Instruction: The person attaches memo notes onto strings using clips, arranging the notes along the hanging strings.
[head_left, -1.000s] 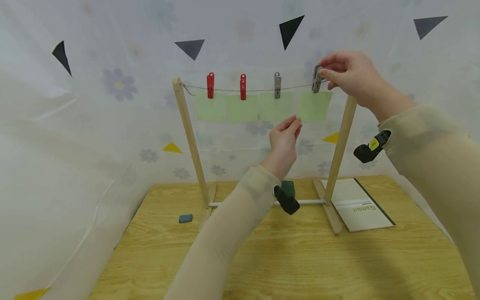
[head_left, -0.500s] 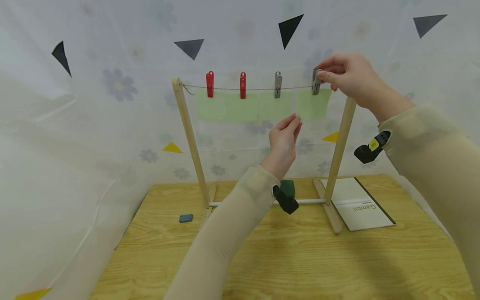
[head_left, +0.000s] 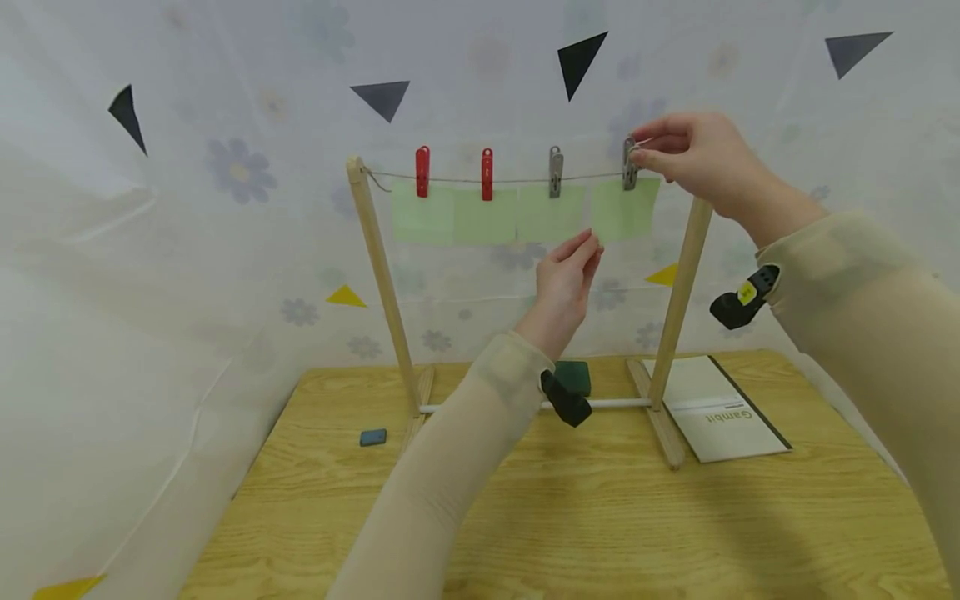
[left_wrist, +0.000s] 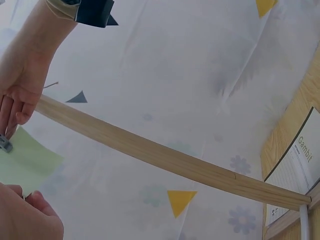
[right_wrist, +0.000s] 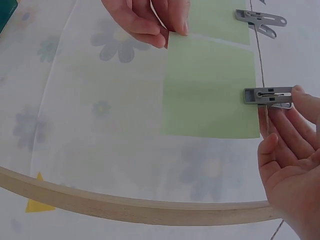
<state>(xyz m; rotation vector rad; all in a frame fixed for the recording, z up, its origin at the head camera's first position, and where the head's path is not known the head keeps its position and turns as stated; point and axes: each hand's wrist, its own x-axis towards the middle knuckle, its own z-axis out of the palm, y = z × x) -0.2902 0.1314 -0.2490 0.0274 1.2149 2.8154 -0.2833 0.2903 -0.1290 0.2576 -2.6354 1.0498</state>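
Note:
In the head view, my right hand (head_left: 708, 162) pinches the handle end of a grey clothespin (head_left: 630, 165) at the right of a string line. Its nose sits over the top edge of a light green paper sheet (right_wrist: 212, 90), as the right wrist view shows. My left hand (head_left: 564, 279) pinches that sheet's lower left corner between thumb and fingers. Further left on the line hang more green sheets (head_left: 483, 218), under another grey clothespin (head_left: 556, 173) and two red clothespins, one at the far left (head_left: 422, 172) and one beside it (head_left: 487, 175).
The string is tied to a wooden frame, with a left post (head_left: 384, 292) and a right post (head_left: 681, 300). On the wooden table (head_left: 600, 517) lie a white notepad (head_left: 723, 417), a small blue block (head_left: 372, 437) and a dark green object (head_left: 573, 377), partly hidden by my left wrist camera.
My right hand has shifted slightly left and down with the grey clothespin, which stands more upright. The sheet's right edge has moved slightly left. My left hand stays nearly in place.

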